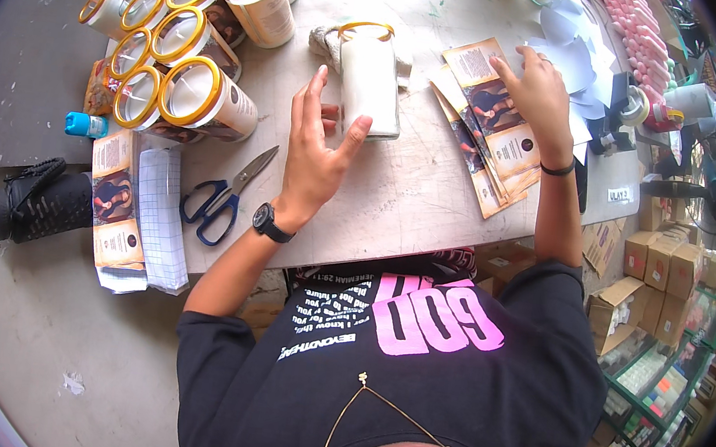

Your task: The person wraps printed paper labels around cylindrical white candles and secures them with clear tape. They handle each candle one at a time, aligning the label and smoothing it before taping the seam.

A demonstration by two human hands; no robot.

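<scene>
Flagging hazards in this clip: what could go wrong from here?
The unlabelled glass candle lies on its side, steadied only by the left hand; it might roll. The right hand presses a fanned stack of labels near the table edge; some could slide off.

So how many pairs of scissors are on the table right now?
1. The blue-handled scissors lie on the table just left of the left hand, beside the white grid-printed sheet. More could be hidden under papers.
</scene>
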